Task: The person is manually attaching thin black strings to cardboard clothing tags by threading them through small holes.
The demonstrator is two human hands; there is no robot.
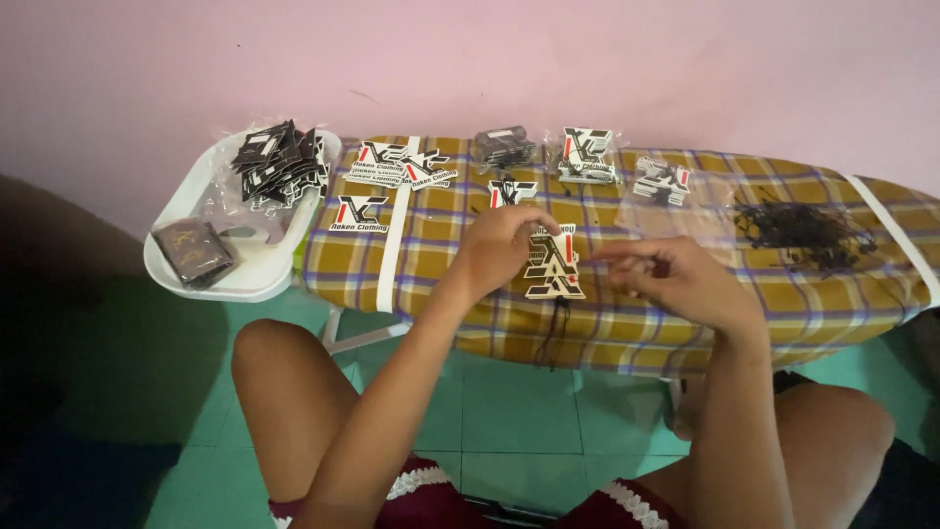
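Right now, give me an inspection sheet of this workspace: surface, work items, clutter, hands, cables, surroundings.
Surface: ironing board with a yellow plaid cover, crossed by white straps.
Work items: die-cut hang tag in black, white and red, a dark string hanging from it over the board's edge.
Clutter: more tags in small stacks along the far edge; pile of black strings on clear plastic; white tray holding bagged dark tags and a brown packet.
Hands: left hand rests on the tag's upper edge; right hand pinched beside it, what it holds is too small to tell.
Cables: nothing seen.
Surroundings: pink wall, green tiled floor.
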